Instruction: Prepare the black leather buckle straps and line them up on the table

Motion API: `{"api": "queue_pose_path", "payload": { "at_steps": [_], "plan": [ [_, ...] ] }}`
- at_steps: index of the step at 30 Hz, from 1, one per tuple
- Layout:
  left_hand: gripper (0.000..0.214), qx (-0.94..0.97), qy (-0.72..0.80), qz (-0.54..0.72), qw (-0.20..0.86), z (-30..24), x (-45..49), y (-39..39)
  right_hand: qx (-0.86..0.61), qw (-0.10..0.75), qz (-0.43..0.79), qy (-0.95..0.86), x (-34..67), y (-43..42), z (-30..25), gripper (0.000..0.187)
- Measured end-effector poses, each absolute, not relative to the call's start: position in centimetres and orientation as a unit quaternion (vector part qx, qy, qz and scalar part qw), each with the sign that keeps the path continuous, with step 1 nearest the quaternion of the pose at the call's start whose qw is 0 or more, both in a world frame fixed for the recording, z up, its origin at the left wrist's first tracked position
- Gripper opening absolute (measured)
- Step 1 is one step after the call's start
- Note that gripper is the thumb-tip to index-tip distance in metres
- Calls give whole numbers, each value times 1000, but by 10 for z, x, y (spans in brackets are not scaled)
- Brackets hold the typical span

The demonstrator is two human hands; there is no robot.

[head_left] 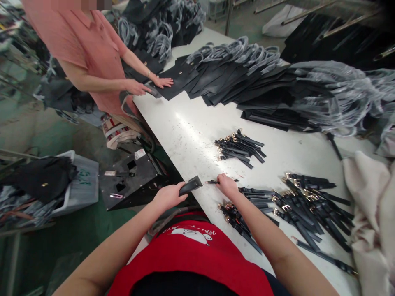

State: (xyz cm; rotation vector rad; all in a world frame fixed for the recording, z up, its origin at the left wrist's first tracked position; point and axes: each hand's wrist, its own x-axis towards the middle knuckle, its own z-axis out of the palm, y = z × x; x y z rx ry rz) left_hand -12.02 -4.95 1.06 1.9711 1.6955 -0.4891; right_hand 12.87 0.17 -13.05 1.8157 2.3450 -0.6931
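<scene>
My left hand (pixel 168 196) is closed around a flat black leather piece (pixel 190 185) held just off the near edge of the white table (pixel 185 135). My right hand (pixel 227 186) rests on the table with fingers pinched on a thin black strap (pixel 212 181). Right beside it lies a pile of black buckled straps (pixel 296 205). A second small bundle of straps (pixel 239 148) lies further up the table.
A person in a pink shirt (pixel 89 45) stands at the far left corner, both hands on black leather sheets (pixel 173 80). Stacked black bags with wrapped handles (pixel 277 86) cover the far table. Beige cloth (pixel 370 205) lies right. A bin (pixel 77 181) stands on the floor.
</scene>
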Motion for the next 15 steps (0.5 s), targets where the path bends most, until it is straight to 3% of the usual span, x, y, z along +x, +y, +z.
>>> {"api": "queue_pose_path", "payload": {
  "at_steps": [6, 15],
  "plan": [
    [46, 736, 603, -165, 259, 10, -121, -58, 571, -35, -288, 768, 139, -11, -145, 24],
    [46, 746, 587, -174, 262, 13, -112, -56, 566, -24, -302, 767, 140, -7, -142, 23]
  ]
}}
